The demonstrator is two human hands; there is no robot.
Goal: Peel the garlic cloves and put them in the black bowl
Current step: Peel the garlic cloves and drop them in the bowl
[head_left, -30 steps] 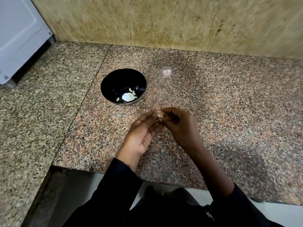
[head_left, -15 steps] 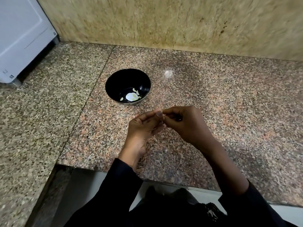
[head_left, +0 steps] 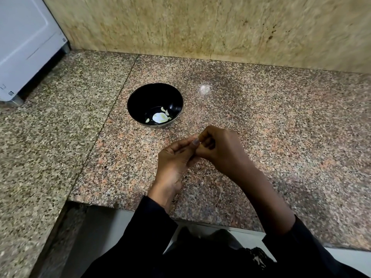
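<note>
**Both hands pinched together over the counter**

Your left hand [head_left: 176,157] and right hand [head_left: 218,147] meet fingertip to fingertip above the granite counter [head_left: 281,137], both curled in on a small garlic clove [head_left: 197,136] of which only a pale sliver shows between your thumbs. Your left thumb lies over the pinch from its side, and your right fingers fold down over it from the other; how much skin is on the clove cannot be told.

Far to the left of the grip and further back, a white appliance [head_left: 26,43] stands at the counter's end. Just beyond the grip and a little to its left sits the black bowl [head_left: 140,97], apart from your hands, with a few pale peeled cloves [head_left: 160,117] lying at its bottom. Beyond the grip, slightly right, a small bright glare spot [head_left: 204,89] shows on the granite. A tan stone wall [head_left: 220,27] runs behind everything.
</note>
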